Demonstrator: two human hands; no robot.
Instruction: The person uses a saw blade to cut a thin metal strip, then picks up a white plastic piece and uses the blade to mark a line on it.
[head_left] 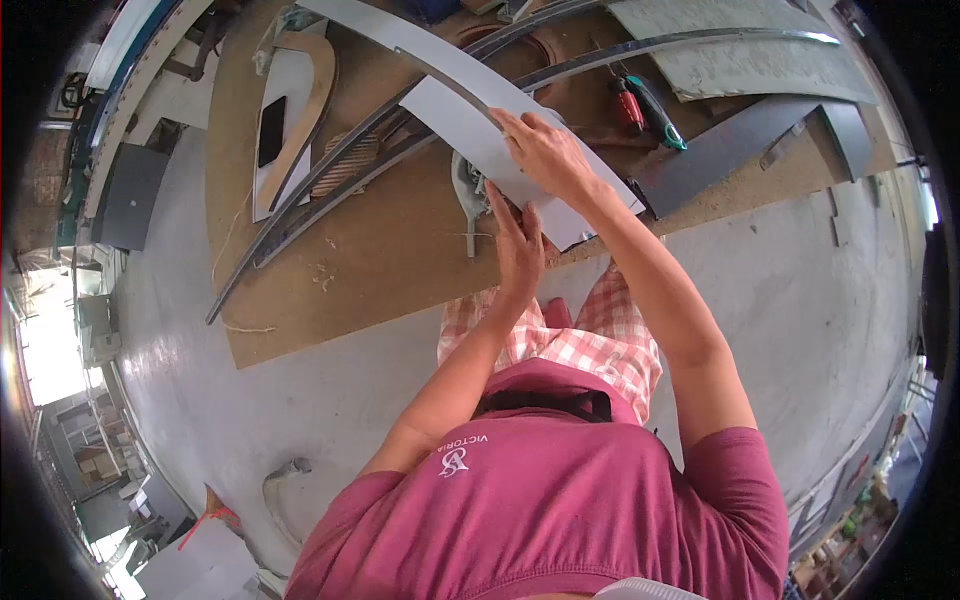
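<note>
A long white panel (470, 130) lies at a slant across the board, with a curved white strip (385, 35) along its upper side. My right hand (550, 155) is over the panel, its fingers bent at the upper edge. At the lower edge, my left hand (520, 250) grips the panel, index finger and thumb stretched upward; its other fingers are partly hidden. Beside the left fingers is a grey metal tool (465, 195), partly covered by the panel. Dark curved strips (350, 185) run behind and left of the panel.
A brown board (350, 290) lies on the grey floor (300, 400). On it are a phone (271, 131), a curved wooden piece (315, 75), a red-handled tool (628, 108), a green-handled tool (657, 115) and a dark angled piece (720, 155). A pale sheet (745, 55) lies at the upper right.
</note>
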